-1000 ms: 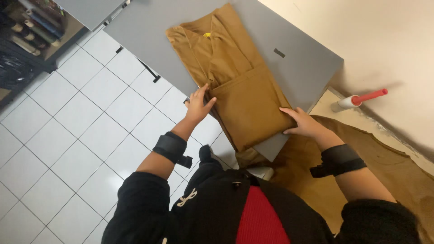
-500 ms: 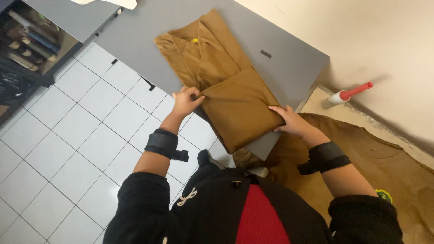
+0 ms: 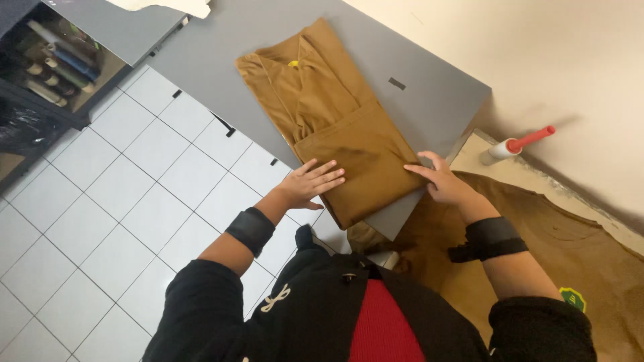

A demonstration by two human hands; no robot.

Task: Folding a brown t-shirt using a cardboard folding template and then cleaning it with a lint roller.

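A folded mustard-brown garment (image 3: pixel 329 121) lies on a grey table (image 3: pixel 429 87), its lower part doubled up over the rest. My left hand (image 3: pixel 312 182) rests flat on the garment's near left edge, fingers spread. On the near right corner of the fold my right hand (image 3: pixel 441 177) presses with its fingers apart. Neither hand grips the cloth. Both wrists wear black bands.
A lint roller with a red handle (image 3: pixel 520 143) lies by the wall on the right. More brown cloth (image 3: pixel 570 248) covers a lower surface to the right. White tiled floor (image 3: pixel 100 221) is to the left, with a shelf of rolls (image 3: pixel 54 74) at the far left.
Both hands slid over the folded lower part of the garment, the left one coming nearer along its left edge. The view shifted, so the table sits more to the right.
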